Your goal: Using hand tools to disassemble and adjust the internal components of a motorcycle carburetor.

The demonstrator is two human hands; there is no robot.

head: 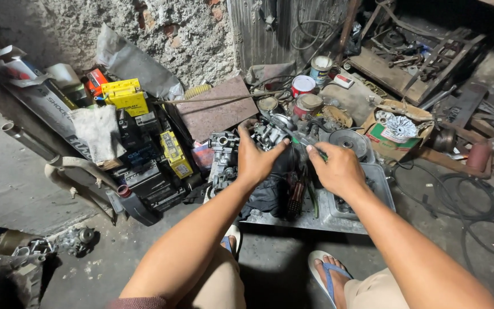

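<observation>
Our left hand (255, 162) clamps the carburetor (269, 136) steady (over the metal tray (373, 177)) while our right hand (338, 170) fingers pinch a green-handled screwdriver (304, 140).

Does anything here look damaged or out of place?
Yes. The wall behind the heap has lost plaster, baring red brick. A torn cardboard box sits crumpled at right. The left hand grips a grimy metal engine part; the right hand works a tool on it.

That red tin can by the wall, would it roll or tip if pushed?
The red tin can stands upright and squat, so it probably slides rather than tips. Laid sideways, its round body would likely roll. Crowded neighbouring cans would probably stop it soon.
</observation>
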